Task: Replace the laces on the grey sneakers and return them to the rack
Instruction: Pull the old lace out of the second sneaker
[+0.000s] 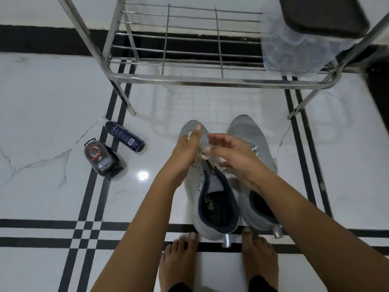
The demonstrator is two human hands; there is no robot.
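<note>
Cream lace [203, 155] mostly behind left hand [187, 151]

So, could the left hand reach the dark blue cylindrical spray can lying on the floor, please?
Probably yes: only bare floor lies between the left hand and the spray can, though that hand grips a white lace.

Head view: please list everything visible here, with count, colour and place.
grey sneakers: 2, grey, side by side on floor before rack.
laces: cream, on both sneakers.
rack: 1, steel, behind sneakers.
spray can: 1, dark blue, lying left of sneakers.
packet: 1, dark with orange ring, beside can.
black object: 1, rack's upper right.
bag: 1, bluish, beneath it.
floor: white, black stripes.
feet: 2, bare, behind the heels.
left hand: pinches the laces over left sneaker.
right hand: over same laces, grip unclear.
</note>
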